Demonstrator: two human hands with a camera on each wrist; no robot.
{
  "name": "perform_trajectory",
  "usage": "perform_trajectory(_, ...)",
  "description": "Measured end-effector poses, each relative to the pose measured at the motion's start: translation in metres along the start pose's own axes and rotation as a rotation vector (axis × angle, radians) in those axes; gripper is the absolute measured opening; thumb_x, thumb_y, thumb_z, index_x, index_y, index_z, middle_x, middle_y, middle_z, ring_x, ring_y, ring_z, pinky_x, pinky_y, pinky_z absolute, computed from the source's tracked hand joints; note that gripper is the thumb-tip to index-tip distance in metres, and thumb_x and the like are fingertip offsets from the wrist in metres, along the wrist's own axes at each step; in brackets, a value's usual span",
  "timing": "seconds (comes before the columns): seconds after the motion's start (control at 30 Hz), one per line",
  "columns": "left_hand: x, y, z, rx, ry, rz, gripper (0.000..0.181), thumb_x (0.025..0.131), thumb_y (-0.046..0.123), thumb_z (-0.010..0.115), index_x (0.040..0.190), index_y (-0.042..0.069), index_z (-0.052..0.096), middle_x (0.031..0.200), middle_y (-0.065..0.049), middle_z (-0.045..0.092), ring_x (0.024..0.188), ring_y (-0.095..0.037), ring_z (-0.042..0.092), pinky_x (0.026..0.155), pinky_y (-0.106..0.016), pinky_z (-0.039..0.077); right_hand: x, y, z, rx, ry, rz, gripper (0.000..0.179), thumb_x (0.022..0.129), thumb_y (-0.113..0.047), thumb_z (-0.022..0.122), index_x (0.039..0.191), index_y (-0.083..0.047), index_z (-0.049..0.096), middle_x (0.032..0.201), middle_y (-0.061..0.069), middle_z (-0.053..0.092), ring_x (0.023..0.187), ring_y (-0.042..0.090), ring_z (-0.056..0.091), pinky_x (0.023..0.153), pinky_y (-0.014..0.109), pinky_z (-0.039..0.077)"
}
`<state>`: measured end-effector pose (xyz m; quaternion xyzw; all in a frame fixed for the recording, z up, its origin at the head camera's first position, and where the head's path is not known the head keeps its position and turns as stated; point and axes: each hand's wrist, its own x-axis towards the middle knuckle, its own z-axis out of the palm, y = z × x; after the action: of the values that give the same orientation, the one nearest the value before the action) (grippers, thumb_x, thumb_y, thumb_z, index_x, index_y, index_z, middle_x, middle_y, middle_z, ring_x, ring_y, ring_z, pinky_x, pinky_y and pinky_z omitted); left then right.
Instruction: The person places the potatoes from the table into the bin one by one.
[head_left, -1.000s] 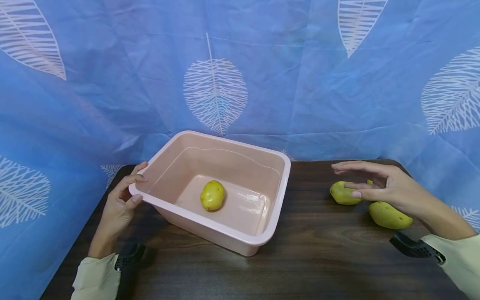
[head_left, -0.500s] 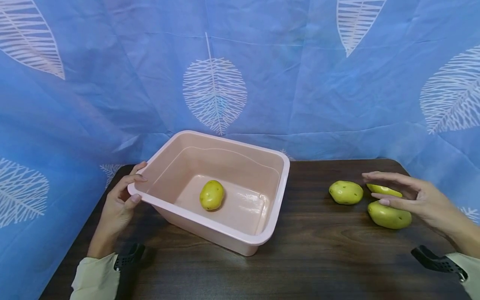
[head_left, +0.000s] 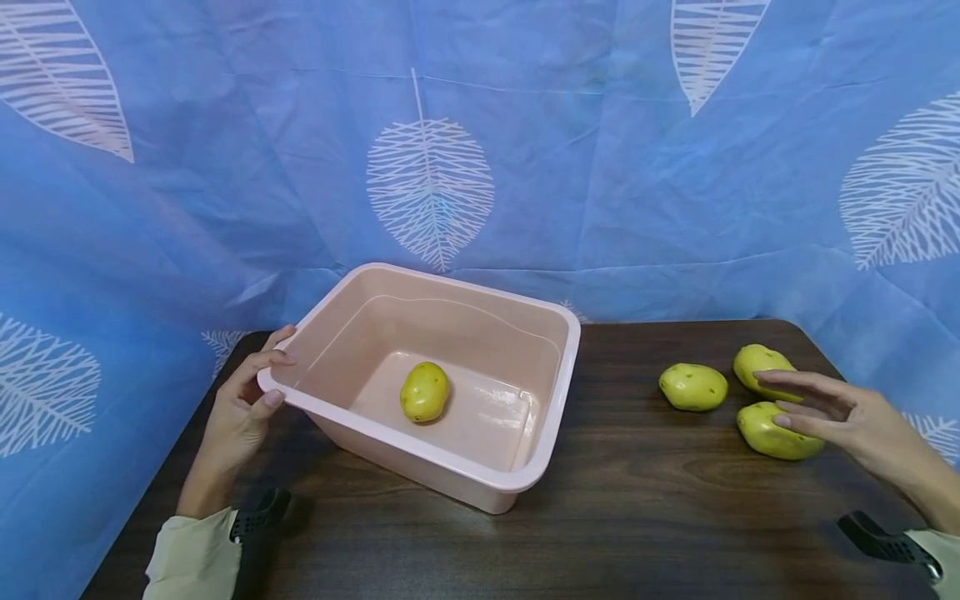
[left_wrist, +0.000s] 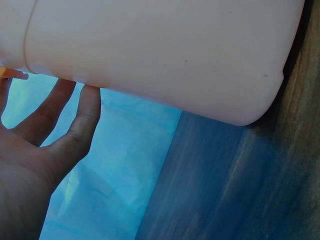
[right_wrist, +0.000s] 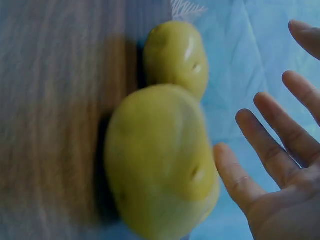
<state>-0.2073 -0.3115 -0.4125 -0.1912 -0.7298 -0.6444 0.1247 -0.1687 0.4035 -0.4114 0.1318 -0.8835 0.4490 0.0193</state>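
Observation:
A pale pink plastic tub stands at an angle on the table with one yellow potato on its floor. At its left corner my left hand grips the rim, thumb outside and fingers over the edge. In the left wrist view, the tub's outer wall rises beside that hand's fingers. To the right lie three more potatoes: a left one, a far one and a near one. My right hand hovers over the last two with spread fingers, holding nothing, and partly covers the far potato.
The dark wood table runs under everything, its far edge close behind the tub. A blue cloth with white leaf prints hangs behind and along the left side.
My right hand has moved right and a little nearer, from above the left potato to the right-hand pair, uncovering the left one. The left hand and the tub hold still.

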Motion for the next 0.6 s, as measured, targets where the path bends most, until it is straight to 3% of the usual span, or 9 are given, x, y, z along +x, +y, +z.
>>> perform_trajectory(0.2, 0.000, -0.001, -0.001, 0.000, 0.001, 0.005, 0.032, 0.104, 0.004, 0.060, 0.134, -0.005, 0.056, 0.171, -0.002, 0.035, 0.157, -0.031, 0.030, 0.105, -0.014, 0.048, -0.005, 0.014, 0.000, -0.060, 0.034, 0.049, 0.051, 0.102, -0.003, 0.066, 0.151, -0.005, 0.051, 0.138, -0.034, 0.051, 0.118, -0.025, 0.052, 0.085, 0.003, 0.050)
perform_trajectory(0.4, 0.000, 0.001, 0.003, -0.016, 0.022, 0.015, 0.031, 0.102, 0.006, 0.063, 0.132, -0.003, 0.060, 0.169, -0.004, 0.038, 0.156, -0.032, 0.030, 0.105, -0.014, 0.048, -0.009, 0.025, 0.001, -0.129, 0.058, 0.061, 0.053, 0.100, -0.009, 0.071, 0.150, -0.018, 0.055, 0.138, -0.032, 0.049, 0.117, -0.031, 0.045, 0.084, -0.001, 0.045)
perform_trajectory(0.57, 0.000, 0.004, 0.003, 0.003, 0.029, 0.011, 0.031, 0.102, 0.007, 0.064, 0.132, -0.002, 0.060, 0.169, -0.004, 0.039, 0.157, -0.033, 0.030, 0.104, -0.014, 0.049, -0.012, 0.032, 0.004, -0.184, 0.084, 0.042, 0.055, 0.097, -0.008, 0.073, 0.149, -0.013, 0.056, 0.135, -0.038, 0.048, 0.119, -0.033, 0.038, 0.083, -0.003, 0.041)
perform_trajectory(0.6, -0.001, 0.004, 0.003, 0.004, 0.029, 0.009, 0.031, 0.102, 0.007, 0.064, 0.132, -0.002, 0.060, 0.169, -0.003, 0.039, 0.157, -0.033, 0.030, 0.104, -0.014, 0.049, -0.012, 0.033, 0.005, -0.199, 0.090, 0.041, 0.055, 0.097, -0.009, 0.074, 0.149, -0.016, 0.056, 0.136, -0.038, 0.049, 0.122, -0.033, 0.034, 0.093, 0.005, 0.046)
